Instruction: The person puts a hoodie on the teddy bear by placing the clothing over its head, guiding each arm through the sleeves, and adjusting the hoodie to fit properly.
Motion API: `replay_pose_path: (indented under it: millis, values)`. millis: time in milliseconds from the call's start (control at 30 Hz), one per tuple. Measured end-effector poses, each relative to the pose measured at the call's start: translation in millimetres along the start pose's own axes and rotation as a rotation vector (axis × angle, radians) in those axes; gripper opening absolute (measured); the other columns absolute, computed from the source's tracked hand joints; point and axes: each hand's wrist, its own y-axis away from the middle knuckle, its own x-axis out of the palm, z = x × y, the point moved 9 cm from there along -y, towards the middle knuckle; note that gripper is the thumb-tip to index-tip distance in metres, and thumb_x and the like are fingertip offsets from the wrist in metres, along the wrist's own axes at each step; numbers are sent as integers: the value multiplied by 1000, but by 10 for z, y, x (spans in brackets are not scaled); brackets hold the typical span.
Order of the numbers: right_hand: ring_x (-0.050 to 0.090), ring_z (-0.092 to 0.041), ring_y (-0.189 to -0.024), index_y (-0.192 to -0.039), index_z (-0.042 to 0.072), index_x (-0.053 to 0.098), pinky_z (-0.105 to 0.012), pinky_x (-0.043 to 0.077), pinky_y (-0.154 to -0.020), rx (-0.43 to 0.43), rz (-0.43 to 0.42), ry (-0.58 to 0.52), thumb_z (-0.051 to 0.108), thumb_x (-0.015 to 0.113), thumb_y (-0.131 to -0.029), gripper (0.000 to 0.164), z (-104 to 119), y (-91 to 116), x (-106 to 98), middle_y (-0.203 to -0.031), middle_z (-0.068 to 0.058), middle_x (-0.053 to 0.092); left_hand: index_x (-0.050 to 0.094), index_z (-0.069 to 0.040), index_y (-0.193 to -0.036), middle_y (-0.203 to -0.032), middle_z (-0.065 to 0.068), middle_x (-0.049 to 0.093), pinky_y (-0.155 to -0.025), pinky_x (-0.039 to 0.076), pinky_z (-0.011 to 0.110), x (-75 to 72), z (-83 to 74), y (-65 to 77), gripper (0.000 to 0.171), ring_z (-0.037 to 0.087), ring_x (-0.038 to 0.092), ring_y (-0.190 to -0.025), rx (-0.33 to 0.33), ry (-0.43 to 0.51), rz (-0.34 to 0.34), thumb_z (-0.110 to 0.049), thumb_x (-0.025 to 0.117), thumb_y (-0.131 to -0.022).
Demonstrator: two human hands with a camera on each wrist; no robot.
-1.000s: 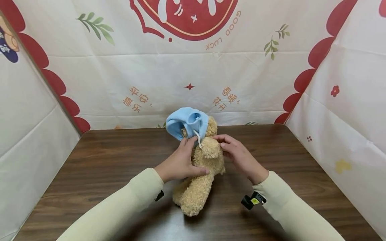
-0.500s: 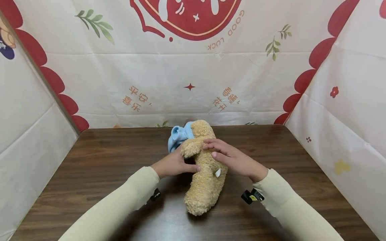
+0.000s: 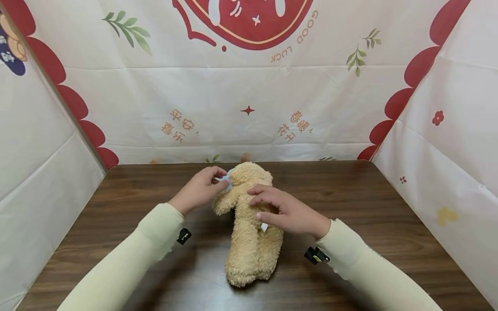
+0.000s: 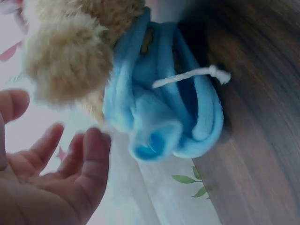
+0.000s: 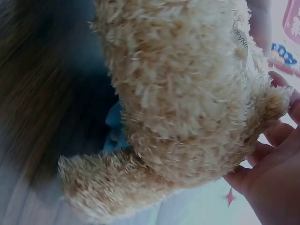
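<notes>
A tan plush teddy bear (image 3: 242, 242) lies face down on the table, its legs toward me and its back up. A small blue hooded garment (image 4: 140, 98), with a white drawstring (image 4: 192, 75) and a short sleeve, is bunched at its head end; the bear's head mostly hides it in the head view. My left hand (image 3: 200, 190) is at the garment's edge beside the head, its fingers loosely bent and apart from the cloth in the left wrist view. My right hand (image 3: 285, 209) rests on the bear's back with relaxed fingers, near a white label (image 3: 264, 227).
The dark wood table (image 3: 342, 203) has its far edge against a white printed cloth backdrop (image 3: 218, 95). More cloth panels, such as the right one (image 3: 447, 172), rise along both sides. A black wrist camera (image 3: 316, 255) is strapped below my right hand.
The bear has been turned from its side onto its front, and the blue garment has sunk behind its head. My left hand has let go of the bear's body and moved left.
</notes>
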Motion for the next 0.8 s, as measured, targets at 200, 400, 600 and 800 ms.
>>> replay_pose_path:
  millis: [200,400,600,800]
  values:
    - [23,-17,-147,-123,21,64,-45,23,-117,-74,125,71,36,61,-99,28,193,-64,272,-152,4,42,48,-7,-142,-139,12,48,-101,43,50,33,7,-222,60,28,49,-125,-32,-53,9,-50,51,-101]
    - [44,-18,-136,-114,15,67,-40,38,-109,-211,20,95,16,60,-100,16,261,-84,236,-141,-1,54,25,-16,-159,-158,13,27,-108,36,50,312,47,-323,84,31,36,-140,3,-235,296,-57,59,-94]
    - [59,-18,-106,-114,9,63,-40,50,-88,-47,-216,187,7,66,-95,19,16,-86,-72,-121,-3,61,24,-17,-159,-156,17,27,-105,39,50,466,31,-224,85,33,40,-136,16,-348,294,-57,60,-93]
    - [53,-12,-98,-115,15,63,-34,47,-83,70,-5,299,19,68,-96,20,-194,-127,197,-114,3,55,36,-13,-153,-153,19,32,-104,41,52,577,-42,-45,78,41,35,-137,92,-488,238,-54,63,-93]
